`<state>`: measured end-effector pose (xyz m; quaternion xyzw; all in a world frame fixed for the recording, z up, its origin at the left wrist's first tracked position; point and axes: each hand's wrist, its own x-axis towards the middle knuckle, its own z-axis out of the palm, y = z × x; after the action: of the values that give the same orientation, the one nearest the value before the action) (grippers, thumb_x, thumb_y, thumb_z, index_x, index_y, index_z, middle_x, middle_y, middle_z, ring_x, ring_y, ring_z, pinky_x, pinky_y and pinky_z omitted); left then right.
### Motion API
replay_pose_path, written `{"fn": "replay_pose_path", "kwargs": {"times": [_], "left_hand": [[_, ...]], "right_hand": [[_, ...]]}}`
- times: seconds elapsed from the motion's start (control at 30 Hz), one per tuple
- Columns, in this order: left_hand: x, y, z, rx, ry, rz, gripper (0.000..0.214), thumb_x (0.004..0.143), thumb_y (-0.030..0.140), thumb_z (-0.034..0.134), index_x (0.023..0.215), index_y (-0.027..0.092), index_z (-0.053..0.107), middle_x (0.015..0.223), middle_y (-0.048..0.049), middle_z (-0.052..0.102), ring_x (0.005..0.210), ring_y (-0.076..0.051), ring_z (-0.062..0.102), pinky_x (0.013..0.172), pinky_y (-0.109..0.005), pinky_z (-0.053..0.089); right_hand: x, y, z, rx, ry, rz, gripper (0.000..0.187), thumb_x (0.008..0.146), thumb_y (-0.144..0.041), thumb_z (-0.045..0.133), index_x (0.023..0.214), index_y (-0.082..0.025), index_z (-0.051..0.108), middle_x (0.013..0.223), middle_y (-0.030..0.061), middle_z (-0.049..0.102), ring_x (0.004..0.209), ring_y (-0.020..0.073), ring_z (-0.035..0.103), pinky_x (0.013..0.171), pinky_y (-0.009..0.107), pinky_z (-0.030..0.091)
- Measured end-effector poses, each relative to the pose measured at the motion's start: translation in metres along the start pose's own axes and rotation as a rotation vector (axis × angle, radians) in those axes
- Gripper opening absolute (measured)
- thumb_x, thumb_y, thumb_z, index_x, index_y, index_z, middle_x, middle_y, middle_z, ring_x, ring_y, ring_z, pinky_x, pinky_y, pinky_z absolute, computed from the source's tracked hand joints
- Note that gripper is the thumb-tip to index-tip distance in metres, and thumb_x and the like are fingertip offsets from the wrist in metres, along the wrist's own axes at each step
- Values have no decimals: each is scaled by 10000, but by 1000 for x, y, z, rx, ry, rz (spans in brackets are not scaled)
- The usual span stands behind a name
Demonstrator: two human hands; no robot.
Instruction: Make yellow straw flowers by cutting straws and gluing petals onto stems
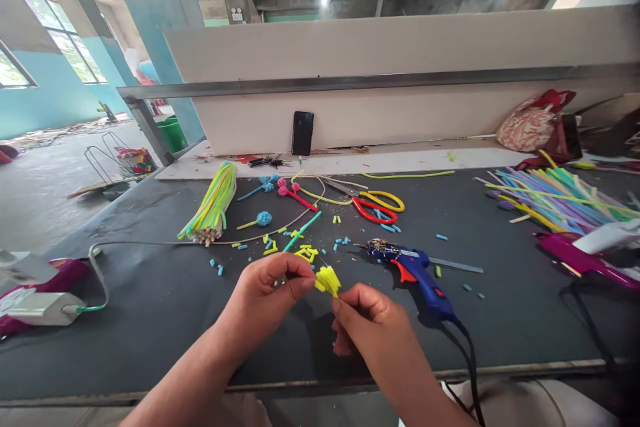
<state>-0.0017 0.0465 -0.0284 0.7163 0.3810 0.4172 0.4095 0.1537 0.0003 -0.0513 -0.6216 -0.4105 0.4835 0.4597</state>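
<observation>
A small yellow cluster of pipe-cleaner pieces [329,279] is held above the black tabletop, between both sets of fingertips. My left hand [273,290] is closed in a pinch at the cluster's left edge. From the lower right, my right hand [373,321] pinches the cluster's underside, its other fingers curled. Just behind lie loose short yellow pieces [307,253] and a teal pipe cleaner [303,231]. A blue glue gun [417,273] with a red trigger rests to the right of my hands, its glue stick poking out the back.
Scissors [377,205] with red and yellow handles lie farther back, near pink [296,195] and blue pipe-cleaner stems [263,218]. Pipe-cleaner bundles lie left [215,203] and right [560,197]. A phone [303,133] leans on the back board. A cable [165,243] crosses the left side.
</observation>
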Motion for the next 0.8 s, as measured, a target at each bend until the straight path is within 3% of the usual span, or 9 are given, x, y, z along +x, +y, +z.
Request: {"fn": "replay_pose_path", "kwargs": {"times": [0.17, 0.8], "left_hand": [[4, 1, -1, 99, -30, 104, 116, 781, 201, 586, 670, 171, 606, 717, -9, 597, 705, -126, 545, 693, -240, 424], [5, -5, 7, 270, 44, 129, 119, 764, 175, 599, 645, 177, 599, 693, -7, 611, 715, -131, 552, 680, -236, 422]], "right_hand": [[-2, -2, 1, -69, 0, -5, 214, 704, -296, 586, 526, -199, 519, 389, -68, 521, 344, 99, 520, 381, 197, 407], [-3, 1, -1, -28, -77, -46, 213, 726, -312, 571, 556, -189, 532, 426, -61, 512, 373, 98, 508, 403, 204, 407]]}}
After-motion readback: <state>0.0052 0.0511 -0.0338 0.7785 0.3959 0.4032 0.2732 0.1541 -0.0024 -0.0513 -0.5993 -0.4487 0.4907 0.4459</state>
